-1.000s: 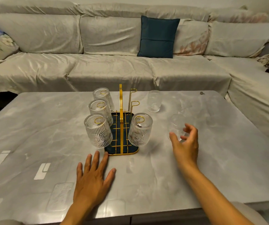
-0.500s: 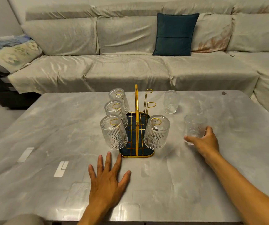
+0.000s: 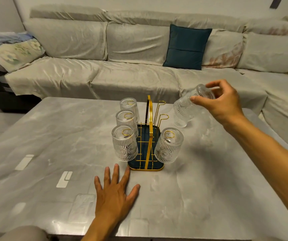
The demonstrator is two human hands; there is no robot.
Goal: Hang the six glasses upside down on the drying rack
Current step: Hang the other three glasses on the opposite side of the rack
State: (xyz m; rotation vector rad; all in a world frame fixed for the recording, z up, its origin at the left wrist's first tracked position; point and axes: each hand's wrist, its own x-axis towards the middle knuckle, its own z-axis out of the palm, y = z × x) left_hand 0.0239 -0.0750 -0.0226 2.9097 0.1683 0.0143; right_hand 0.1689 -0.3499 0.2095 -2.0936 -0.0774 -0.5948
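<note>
Sofa-backed grey tabletop [image 3: 53, 136]: right hand [image 3: 226, 101] grips a tilted, inverted glass [image 3: 186, 108] right-centre, just right of the rack's free hooks [image 3: 162, 117]; left hand [image 3: 113, 193] lies flat, empty.

A single wide-angle view from a camera worn on the person's head, looking forward and down across a grey marbled bench [image 3: 53, 136]. The near edge of the bench runs along the bottom of the frame, close to the camera, with both forearms reaching in from below. The drying rack [image 3: 148, 136] stands near the centre, at middle distance. Beyond the far edge, a pale sofa [image 3: 122, 75] fills the upper half, facing the camera. Straight lines bow slightly toward the frame edges. There is no second view.
</note>
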